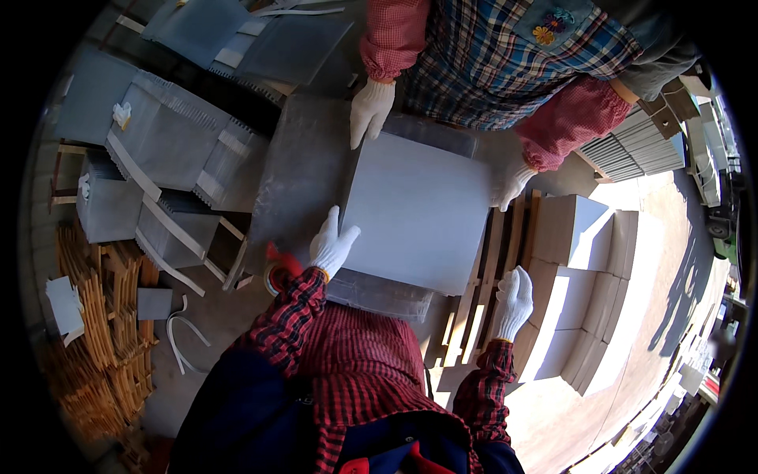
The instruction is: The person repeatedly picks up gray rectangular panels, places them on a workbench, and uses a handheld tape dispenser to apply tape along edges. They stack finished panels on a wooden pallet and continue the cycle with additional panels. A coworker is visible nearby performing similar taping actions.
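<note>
- Head view, and I see a pale grey board (414,209) lying flat between two people, on a grey stack partly under plastic (379,295).
- The wearer's gloved left hand (332,243) is at the board's left edge, fingers extended, thumb spread toward the top — I can't tell whether it presses.
- The gloved right hand (514,302) hangs apart from the board, fingers together and loosely bent, beside white boxes (584,261) and a wooden pallet (483,292).
- Opposite, a co-worker's gloved hands (371,113) are at the board's far corners — their grip is unclear.
- Wooden strips (103,316) lie heaped at left.
</note>
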### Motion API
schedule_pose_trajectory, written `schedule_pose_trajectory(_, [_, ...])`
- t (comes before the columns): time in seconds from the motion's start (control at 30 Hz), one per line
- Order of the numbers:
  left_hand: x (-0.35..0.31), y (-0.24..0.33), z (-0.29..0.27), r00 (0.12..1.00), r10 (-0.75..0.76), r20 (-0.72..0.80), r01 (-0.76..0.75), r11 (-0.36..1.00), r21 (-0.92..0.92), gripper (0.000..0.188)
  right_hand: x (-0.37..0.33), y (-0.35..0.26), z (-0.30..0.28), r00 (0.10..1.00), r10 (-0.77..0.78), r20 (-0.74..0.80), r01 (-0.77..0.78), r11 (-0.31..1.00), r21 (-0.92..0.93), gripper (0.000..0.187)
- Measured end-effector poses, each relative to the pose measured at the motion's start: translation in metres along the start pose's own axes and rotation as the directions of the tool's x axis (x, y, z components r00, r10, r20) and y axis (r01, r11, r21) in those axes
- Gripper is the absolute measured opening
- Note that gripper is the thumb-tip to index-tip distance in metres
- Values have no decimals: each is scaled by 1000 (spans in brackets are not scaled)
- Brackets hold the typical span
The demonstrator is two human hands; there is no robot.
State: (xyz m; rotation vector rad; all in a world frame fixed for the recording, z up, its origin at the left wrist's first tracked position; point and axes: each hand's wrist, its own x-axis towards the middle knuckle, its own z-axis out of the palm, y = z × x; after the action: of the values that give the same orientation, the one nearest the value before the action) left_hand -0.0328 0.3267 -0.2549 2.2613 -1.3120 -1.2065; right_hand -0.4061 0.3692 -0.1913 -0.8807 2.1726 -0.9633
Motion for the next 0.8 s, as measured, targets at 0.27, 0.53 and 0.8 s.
schedule_pose_trajectory(0.27, [-5, -1, 22, 992, -127, -29, 123, 987, -105, 83, -12, 85, 70, 781, -48, 623, 26, 999, 45, 90])
schedule_pose_trajectory(0.53, [-21, 4, 35, 981, -88, -175, 87, 996, -16, 82, -5, 90, 59, 674, -312, 670, 449, 893, -35, 67])
schedule_pose_trajectory(0.8, [-63, 11, 102, 982, -121, -142, 83, 966, -243, 83, 0, -28, -7, 876, 8, 482, -51, 996, 76, 59])
